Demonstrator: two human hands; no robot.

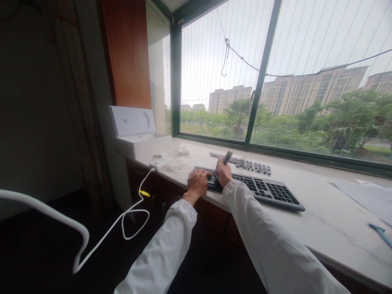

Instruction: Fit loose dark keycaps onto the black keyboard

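Observation:
A dark grey keyboard (275, 192) lies at an angle along the front of the white marble sill. My left hand (197, 182) grips its left end, fingers bent over the keys. Just beside it, above the left part of the keyboard, my right hand (223, 173) is closed around a dark stick-like tool (227, 157). The tool's upper end sticks out above my fist; its lower end is hidden by the hand. Behind the keyboard, loose black keycaps (252, 165) are laid out in rows.
An open white box (137, 143) stands at the sill's left end. Near it are a white power strip (157, 164) and crumpled tissue (179, 165). A white cable (122, 214) hangs off the edge. Paper (364, 196) and a blue tool (380, 232) lie at right.

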